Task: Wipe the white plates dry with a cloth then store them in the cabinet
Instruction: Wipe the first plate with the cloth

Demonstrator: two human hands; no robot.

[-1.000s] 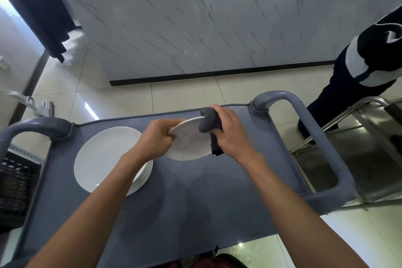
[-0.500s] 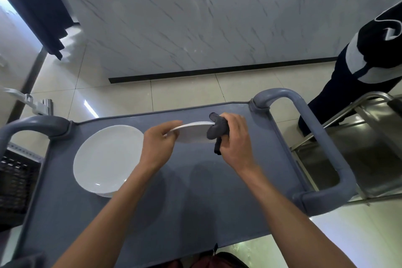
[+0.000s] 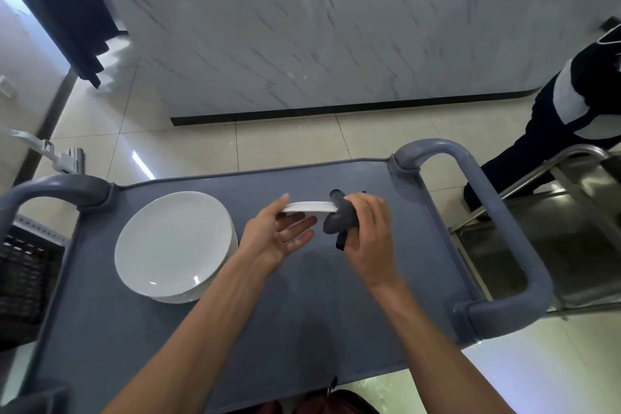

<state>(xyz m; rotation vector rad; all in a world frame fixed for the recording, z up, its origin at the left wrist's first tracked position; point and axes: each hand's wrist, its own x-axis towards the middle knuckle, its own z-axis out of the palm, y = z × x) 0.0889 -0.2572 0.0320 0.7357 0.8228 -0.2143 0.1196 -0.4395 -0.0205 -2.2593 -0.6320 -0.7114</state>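
One plate (image 3: 311, 207) edge-on, far rim hidden by dark cloth (image 3: 339, 218), right hand (image 3: 368, 228)

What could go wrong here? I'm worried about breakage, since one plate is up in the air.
The held plate is edge-on above the cart. The left hand has its fingers nearly straight, so its grip looks loose. The right hand grips the rim through the dark cloth, which might slip. A drop could also hit the plate stack close by.
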